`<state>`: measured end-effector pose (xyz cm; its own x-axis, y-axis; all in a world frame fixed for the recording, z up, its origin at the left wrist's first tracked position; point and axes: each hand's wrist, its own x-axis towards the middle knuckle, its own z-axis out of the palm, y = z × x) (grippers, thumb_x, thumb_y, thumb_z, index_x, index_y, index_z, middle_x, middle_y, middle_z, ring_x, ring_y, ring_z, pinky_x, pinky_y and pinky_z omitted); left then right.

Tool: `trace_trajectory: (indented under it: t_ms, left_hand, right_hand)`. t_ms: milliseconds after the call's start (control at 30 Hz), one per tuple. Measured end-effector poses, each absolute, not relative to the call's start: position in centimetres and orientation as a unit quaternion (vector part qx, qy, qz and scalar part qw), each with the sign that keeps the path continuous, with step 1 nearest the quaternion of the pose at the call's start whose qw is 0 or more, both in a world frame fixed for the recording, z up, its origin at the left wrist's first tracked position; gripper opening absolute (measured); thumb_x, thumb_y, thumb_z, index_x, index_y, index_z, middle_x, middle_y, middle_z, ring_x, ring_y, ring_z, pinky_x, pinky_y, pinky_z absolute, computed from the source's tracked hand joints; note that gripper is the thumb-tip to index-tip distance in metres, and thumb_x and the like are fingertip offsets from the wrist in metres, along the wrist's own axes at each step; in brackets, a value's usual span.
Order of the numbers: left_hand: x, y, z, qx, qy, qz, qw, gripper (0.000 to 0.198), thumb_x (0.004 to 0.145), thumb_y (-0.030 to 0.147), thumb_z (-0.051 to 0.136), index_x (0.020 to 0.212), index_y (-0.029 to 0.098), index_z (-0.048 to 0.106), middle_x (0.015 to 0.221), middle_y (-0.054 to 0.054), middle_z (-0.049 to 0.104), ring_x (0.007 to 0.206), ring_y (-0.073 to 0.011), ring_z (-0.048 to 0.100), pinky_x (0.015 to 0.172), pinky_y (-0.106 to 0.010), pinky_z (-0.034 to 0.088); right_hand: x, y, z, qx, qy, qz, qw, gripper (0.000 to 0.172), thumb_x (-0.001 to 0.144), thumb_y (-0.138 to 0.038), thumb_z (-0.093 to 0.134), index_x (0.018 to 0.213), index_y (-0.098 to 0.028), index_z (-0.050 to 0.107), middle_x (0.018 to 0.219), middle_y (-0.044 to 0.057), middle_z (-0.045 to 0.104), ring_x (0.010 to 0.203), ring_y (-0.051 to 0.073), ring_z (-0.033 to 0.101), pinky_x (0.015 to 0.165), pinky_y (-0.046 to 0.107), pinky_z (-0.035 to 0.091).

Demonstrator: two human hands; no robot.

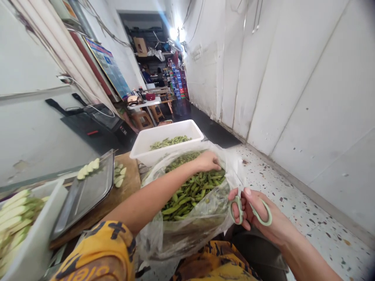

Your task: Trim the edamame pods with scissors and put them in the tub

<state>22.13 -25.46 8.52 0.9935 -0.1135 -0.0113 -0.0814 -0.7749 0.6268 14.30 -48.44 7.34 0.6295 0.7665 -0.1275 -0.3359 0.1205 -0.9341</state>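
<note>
A clear plastic bag (158,234) full of green edamame pods (187,199) sits open in front of me. My left hand (207,160) reaches over to the far right of the heap, its fingers curled down among the pods. What lies in those fingers is hidden. To the right of the bag, my right hand (252,208) holds scissors (266,214) by their pale green handles, thumb and fingers through the loops. The scissors' handles stand apart, and their blades are hard to make out against the bag.
Behind the bag stands a white bin (166,134) with more pods. At left, a metal tray (90,195) with skewered pale slices rests on a wooden board (131,175), beside a white tub (43,222) of sliced vegetables. A white wall (287,86) borders the speckled floor (310,218).
</note>
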Motion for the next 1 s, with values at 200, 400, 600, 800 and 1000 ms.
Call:
trace_trajectory:
  t_ms: [200, 400, 600, 800, 1000]
  left_hand:
    - [17.6, -22.5, 11.0, 0.891, 0.005, -0.092, 0.445, 0.027, 0.074, 0.039, 0.063, 0.064, 0.015, 0.070, 0.048, 0.001, 0.056, 0.041, -0.0080, 0.034, 0.044, -0.023, 0.024]
    - [12.1, -21.6, 12.3, 0.811, 0.018, -0.126, 0.571, 0.032, 0.075, 0.048, 0.063, 0.075, 0.016, 0.067, 0.076, -0.005, 0.069, 0.042, -0.0061, 0.040, 0.042, -0.021, 0.024]
    - [9.3, -21.5, 12.2, 0.781, 0.018, -0.138, 0.609, 0.033, 0.078, 0.048, 0.062, 0.076, 0.014, 0.063, 0.074, -0.004, 0.066, 0.039, -0.0032, 0.037, 0.040, -0.019, 0.022]
    - [8.5, -21.4, 11.5, 0.737, 0.023, -0.126, 0.664, 0.033, 0.078, 0.046, 0.062, 0.075, 0.013, 0.061, 0.070, -0.003, 0.063, 0.038, -0.0013, 0.035, 0.038, -0.019, 0.018]
    - [8.5, -22.1, 11.5, 0.713, 0.032, -0.130, 0.688, 0.034, 0.078, 0.046, 0.062, 0.073, 0.013, 0.060, 0.068, -0.002, 0.061, 0.037, -0.0006, 0.032, 0.038, -0.020, 0.013]
  right_hand:
    - [13.9, -47.2, 7.2, -0.551, -0.200, 0.423, 0.690, 0.049, 0.083, -0.061, 0.054, 0.093, -0.013, 0.059, 0.063, 0.002, 0.057, 0.053, 0.012, 0.052, 0.034, 0.015, 0.036]
    - [13.2, -43.9, 7.8, -0.588, -0.224, 0.438, 0.642, 0.050, 0.082, -0.064, 0.053, 0.088, -0.014, 0.058, 0.062, 0.001, 0.057, 0.046, 0.009, 0.048, 0.030, 0.014, 0.035]
    - [13.1, -41.6, 8.3, -0.625, -0.228, 0.423, 0.615, 0.051, 0.080, -0.065, 0.054, 0.087, -0.015, 0.059, 0.059, -0.001, 0.058, 0.042, 0.008, 0.045, 0.028, 0.015, 0.033]
    - [13.6, -41.3, 8.8, -0.665, -0.264, 0.385, 0.583, 0.050, 0.083, -0.063, 0.052, 0.087, -0.014, 0.061, 0.056, -0.001, 0.056, 0.038, 0.007, 0.042, 0.030, 0.016, 0.034]
    - [14.0, -41.5, 8.3, -0.678, -0.295, 0.376, 0.559, 0.046, 0.086, -0.060, 0.050, 0.096, -0.016, 0.061, 0.066, 0.000, 0.058, 0.041, 0.007, 0.043, 0.033, 0.016, 0.037]
